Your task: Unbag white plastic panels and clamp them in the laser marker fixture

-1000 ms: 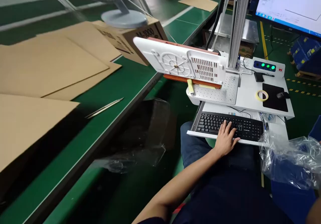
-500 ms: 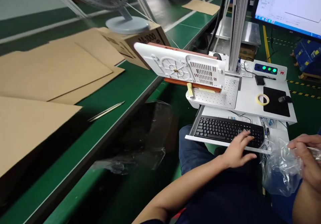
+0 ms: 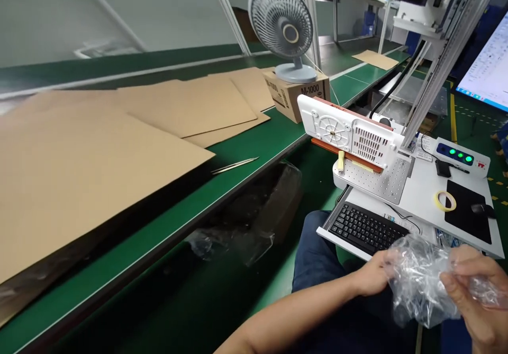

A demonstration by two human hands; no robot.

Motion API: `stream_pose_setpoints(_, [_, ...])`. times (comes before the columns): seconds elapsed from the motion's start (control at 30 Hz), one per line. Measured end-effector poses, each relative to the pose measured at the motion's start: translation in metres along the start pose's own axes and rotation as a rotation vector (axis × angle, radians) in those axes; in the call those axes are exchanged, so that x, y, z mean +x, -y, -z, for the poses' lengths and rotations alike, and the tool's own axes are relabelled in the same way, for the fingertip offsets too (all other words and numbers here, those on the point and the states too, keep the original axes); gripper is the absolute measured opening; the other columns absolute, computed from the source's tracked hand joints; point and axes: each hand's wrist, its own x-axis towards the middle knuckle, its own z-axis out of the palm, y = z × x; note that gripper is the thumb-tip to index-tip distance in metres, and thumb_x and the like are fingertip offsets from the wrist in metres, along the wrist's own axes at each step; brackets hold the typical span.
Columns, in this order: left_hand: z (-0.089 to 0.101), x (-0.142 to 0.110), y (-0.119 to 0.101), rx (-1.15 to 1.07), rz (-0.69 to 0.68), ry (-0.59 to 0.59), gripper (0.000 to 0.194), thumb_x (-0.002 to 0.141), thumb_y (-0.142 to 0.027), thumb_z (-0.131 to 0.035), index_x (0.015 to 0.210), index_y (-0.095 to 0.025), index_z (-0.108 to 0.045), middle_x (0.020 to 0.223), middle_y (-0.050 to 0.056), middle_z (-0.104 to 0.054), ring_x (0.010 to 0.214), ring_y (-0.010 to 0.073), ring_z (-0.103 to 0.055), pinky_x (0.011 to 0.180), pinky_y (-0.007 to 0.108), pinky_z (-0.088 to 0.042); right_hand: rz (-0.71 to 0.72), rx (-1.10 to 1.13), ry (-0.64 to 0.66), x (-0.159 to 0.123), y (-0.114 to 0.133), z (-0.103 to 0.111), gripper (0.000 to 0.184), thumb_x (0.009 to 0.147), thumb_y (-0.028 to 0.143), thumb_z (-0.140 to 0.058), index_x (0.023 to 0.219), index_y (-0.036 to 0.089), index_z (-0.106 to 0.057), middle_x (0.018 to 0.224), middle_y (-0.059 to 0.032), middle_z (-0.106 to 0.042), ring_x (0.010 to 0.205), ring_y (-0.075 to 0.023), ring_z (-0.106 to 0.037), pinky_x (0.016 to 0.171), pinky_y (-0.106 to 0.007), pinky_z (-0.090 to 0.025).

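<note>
A crumpled clear plastic bag (image 3: 420,282) is held over my lap, in front of a black keyboard (image 3: 367,229) on a pull-out tray. My left hand (image 3: 375,274) grips the bag's left side with curled fingers. My right hand (image 3: 476,296) pinches its right side at the lower right corner. Beyond the keyboard a white plastic panel (image 3: 349,132) with a round moulded pattern and a vent grille lies on a perforated plate (image 3: 381,182) of a white workstation.
A green conveyor belt (image 3: 273,137) runs along the left with flat cardboard sheets (image 3: 91,147), tweezers (image 3: 234,166) and a small fan (image 3: 283,28) on a cardboard box (image 3: 297,97). Tape roll (image 3: 445,200), mouse pad (image 3: 468,211), green-lit control box (image 3: 460,155), monitor (image 3: 490,68) at right.
My left hand left the keyboard and took hold of the plastic bag, which my right hand brought in from the right. The view tilted up and left, showing the fan.
</note>
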Motion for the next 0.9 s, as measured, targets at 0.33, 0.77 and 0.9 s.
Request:
stream_pose_setpoints(0.33, [0.039, -0.031, -0.062, -0.153, -0.114, -0.282, 0.048, 0.096, -0.066, -0.078, 0.126, -0.028, -0.081, 0.114, 0.01, -0.08, 0.103, 0.0296, -0.075, 0.099, 0.044, -0.062, -0.767, 0.537, 0.003, -0.058, -0.079, -0.072, 0.082, 0.078, 0.049, -0.101, 0.15, 0.038, -0.062, 0.16, -0.0092, -0.059, 0.141, -0.038, -0.062, 0.112, -0.051, -0.059])
stream_pose_setpoints(0.77, [0.062, -0.041, -0.042, 0.288, -0.132, -0.296, 0.041, 0.102, -0.047, -0.075, 0.143, -0.044, -0.069, 0.159, 0.012, -0.059, 0.142, 0.0354, -0.06, 0.106, 0.05, -0.059, -0.779, 0.374, -0.334, -0.04, -0.121, -0.056, 0.061, 0.06, 0.027, -0.099, 0.116, 0.027, -0.076, 0.113, -0.0038, -0.079, 0.106, -0.0305, -0.077, 0.089, -0.034, -0.067])
stream_pose_setpoints(0.9, [0.063, -0.036, -0.039, 0.117, -0.07, -0.115, 0.095, 0.084, -0.07, -0.088, 0.166, -0.044, -0.047, 0.176, 0.012, -0.04, 0.161, 0.0421, -0.041, 0.125, 0.057, -0.046, -0.743, 0.264, -0.215, -0.037, -0.123, -0.06, 0.052, 0.066, 0.032, -0.097, 0.115, 0.024, -0.079, 0.112, -0.0064, -0.08, 0.101, -0.0308, -0.078, 0.087, -0.034, -0.067])
